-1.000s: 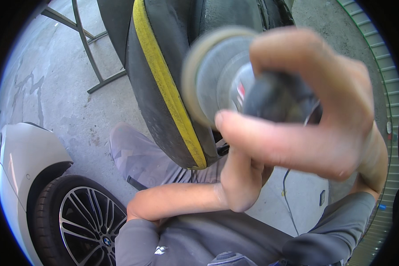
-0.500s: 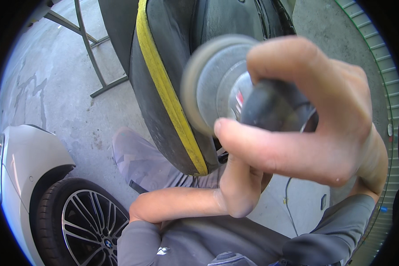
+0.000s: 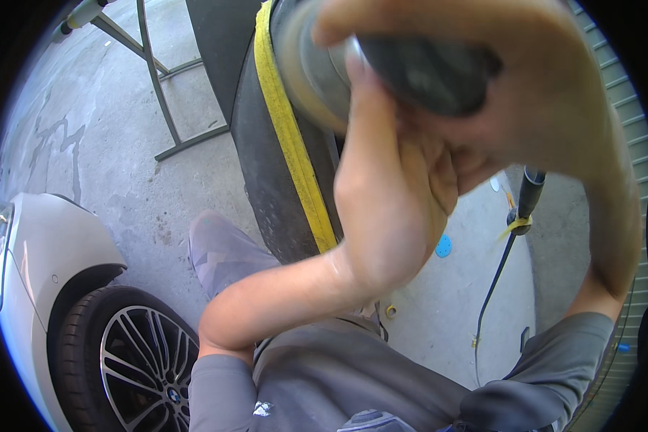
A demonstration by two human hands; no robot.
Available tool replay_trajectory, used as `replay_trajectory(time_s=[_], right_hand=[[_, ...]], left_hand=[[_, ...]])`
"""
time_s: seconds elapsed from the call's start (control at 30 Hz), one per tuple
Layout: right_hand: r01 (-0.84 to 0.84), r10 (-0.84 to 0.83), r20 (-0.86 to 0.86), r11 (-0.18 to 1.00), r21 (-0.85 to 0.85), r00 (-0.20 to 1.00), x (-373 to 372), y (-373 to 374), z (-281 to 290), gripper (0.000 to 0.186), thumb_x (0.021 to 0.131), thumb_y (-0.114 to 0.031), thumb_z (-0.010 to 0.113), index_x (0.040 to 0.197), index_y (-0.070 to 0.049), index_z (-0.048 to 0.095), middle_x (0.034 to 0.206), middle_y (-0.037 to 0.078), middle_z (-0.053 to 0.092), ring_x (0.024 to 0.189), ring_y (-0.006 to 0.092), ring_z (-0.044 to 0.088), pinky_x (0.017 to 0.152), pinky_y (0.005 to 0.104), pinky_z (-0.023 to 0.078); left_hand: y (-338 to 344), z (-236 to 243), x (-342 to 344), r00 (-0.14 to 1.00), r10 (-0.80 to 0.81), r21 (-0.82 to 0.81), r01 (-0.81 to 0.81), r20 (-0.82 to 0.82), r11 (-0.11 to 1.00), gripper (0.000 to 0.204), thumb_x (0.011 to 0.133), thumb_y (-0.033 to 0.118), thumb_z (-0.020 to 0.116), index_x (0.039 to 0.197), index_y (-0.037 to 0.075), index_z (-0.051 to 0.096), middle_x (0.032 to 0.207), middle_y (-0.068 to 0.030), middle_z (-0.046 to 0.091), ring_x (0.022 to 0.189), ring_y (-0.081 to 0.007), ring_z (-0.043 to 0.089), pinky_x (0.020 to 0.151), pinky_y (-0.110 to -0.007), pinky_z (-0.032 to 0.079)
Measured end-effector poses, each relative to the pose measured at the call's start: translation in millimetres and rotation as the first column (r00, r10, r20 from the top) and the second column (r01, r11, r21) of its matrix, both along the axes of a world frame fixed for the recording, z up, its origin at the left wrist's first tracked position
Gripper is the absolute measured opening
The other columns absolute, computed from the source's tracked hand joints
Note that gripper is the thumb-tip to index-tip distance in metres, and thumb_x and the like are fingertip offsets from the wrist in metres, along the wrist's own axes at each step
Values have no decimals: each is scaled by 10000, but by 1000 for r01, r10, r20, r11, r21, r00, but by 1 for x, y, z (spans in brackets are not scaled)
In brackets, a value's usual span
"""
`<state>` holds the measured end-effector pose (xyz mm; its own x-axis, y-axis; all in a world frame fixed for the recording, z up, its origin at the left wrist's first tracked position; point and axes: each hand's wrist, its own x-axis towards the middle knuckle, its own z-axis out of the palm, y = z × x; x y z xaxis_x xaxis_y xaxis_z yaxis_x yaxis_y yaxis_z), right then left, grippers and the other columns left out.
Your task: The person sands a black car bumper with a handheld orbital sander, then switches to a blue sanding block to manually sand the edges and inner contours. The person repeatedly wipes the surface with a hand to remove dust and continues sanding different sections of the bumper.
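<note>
A round power sander (image 3: 435, 75) with a black top and a grey disc (image 3: 317, 65) is held high, close to the camera. My right hand (image 3: 540, 93) curls over its black housing, thumb and fingers around it. From below, my left hand (image 3: 392, 194) grips the tool's body, its thumb reaching up beside the disc; its other fingers are partly hidden. Beneath and left of the sander is a dark bumper-like panel (image 3: 270, 194) with a yellow tape strip (image 3: 295, 144) along it. Whether the disc touches the panel I cannot tell.
A metal stand (image 3: 169, 140) is at the far left. A white car fender (image 3: 57, 237) and wheel (image 3: 144, 360) stand near left. On the right hangs a black cord (image 3: 493, 299) below a dark cylindrical fitting (image 3: 531, 189). A blue disc (image 3: 443, 246) and tape roll (image 3: 391, 312) lie on the floor.
Both hands have moved the sander upward, farther from my body. My left forearm now reaches farther up, and the blue disc and tape roll on the floor have come into sight.
</note>
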<state>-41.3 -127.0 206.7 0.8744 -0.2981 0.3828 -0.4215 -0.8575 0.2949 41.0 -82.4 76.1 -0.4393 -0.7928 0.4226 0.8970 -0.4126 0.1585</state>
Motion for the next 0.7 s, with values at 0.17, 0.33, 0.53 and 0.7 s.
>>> replay_trajectory(time_s=[0.17,0.33,0.53,0.7], right_hand=[[46,-45,-22,995,84,999,1,39,-19,447,491,-193,810,929,-115,766,952,160,573,657,197,656,522,264,532],[75,-66,-81,991,112,995,5,52,-22,452,489,-184,790,933,-102,766,965,156,567,661,202,653,515,266,526],[37,-35,-36,997,65,999,7,40,-14,465,478,-187,807,930,-86,758,981,168,569,660,206,659,511,268,528],[77,-71,-63,992,96,995,9,48,-19,453,488,-166,802,932,-91,757,954,168,575,658,202,671,507,266,537]], left_hand=[[55,-8,-7,990,-18,376,69,-138,924,697,1068,599,277,1318,34,600,1288,-124,669,1079,-192,646,933,-354,492],[82,-23,-11,995,-89,320,68,50,945,593,1103,539,239,1436,113,481,1385,-30,571,1266,-133,538,1072,-322,404],[51,-54,-27,987,24,182,5,-161,983,542,1117,481,216,1333,94,529,1134,9,578,925,-115,494,884,-294,398],[71,-44,-13,981,-191,208,193,-29,959,509,1119,476,223,1320,115,521,1200,10,596,1070,-108,557,951,-297,421]])
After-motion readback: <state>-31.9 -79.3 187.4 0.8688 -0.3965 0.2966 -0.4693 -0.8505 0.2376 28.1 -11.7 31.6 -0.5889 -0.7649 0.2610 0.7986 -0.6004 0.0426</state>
